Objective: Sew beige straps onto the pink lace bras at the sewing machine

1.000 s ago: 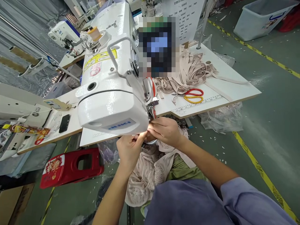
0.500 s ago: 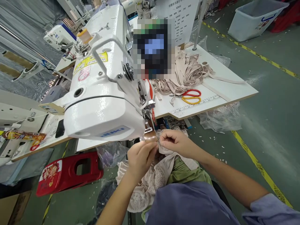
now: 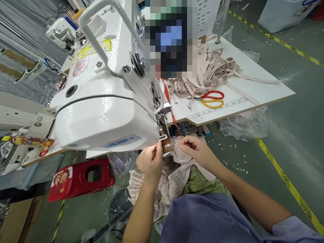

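Observation:
A white sewing machine (image 3: 101,118) fills the centre left. My left hand (image 3: 151,161) is closed in a pinch just below the machine's head, at the left of a brown curved metal part (image 3: 167,145); whatever its fingertips hold is too small to make out. To the right of that part, my right hand (image 3: 198,152) is closed with thumb and fingers together, touching or just above beige lace fabric (image 3: 180,152). Anything between its fingertips is hidden. More beige fabric (image 3: 174,184) lies across the lap below both hands.
Scissors with red and yellow handles (image 3: 212,99) lie on the white table (image 3: 265,91), beside a heap of beige straps (image 3: 207,74). A red stool (image 3: 82,179) stands at lower left. Plastic bags (image 3: 244,125) hang under the table edge.
The view has moved closer to the machine. My left hand has moved up and left, from below the brown part to its left side. My right hand has shifted slightly away from my left.

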Available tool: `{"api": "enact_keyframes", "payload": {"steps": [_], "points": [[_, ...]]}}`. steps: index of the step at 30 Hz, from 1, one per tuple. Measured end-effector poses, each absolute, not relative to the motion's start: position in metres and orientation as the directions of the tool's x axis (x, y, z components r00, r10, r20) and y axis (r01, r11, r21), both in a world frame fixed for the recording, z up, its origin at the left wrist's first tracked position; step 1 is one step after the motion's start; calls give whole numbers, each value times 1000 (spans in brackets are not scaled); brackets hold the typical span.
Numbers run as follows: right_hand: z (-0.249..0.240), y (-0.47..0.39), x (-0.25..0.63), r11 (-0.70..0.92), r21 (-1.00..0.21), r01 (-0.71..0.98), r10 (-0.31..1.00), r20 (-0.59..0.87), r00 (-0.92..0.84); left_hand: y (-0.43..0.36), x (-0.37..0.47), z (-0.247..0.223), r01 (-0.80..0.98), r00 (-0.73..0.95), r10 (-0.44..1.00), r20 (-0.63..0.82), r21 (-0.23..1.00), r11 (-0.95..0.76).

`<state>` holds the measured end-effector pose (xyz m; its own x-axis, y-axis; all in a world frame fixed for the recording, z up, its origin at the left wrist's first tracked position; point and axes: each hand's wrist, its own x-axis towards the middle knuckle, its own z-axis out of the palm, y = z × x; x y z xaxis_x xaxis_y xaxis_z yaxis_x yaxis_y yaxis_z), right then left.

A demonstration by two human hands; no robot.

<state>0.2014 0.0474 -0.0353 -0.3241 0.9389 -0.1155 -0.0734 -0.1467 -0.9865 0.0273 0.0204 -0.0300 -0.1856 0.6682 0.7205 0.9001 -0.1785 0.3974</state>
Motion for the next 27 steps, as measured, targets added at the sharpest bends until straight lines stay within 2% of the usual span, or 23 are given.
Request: {"api": "enact_keyframes", "payload": {"steps": [11, 27], "points": [[-41, 45, 204, -152, -987, -61, 930, -122, -348, 22, 29, -35, 917, -220, 619, 754, 377, -134], [-43, 44, 203, -172, -985, -26, 921, -151, -360, 21, 30, -28, 938, -214, 683, 698, 341, -54]]}}
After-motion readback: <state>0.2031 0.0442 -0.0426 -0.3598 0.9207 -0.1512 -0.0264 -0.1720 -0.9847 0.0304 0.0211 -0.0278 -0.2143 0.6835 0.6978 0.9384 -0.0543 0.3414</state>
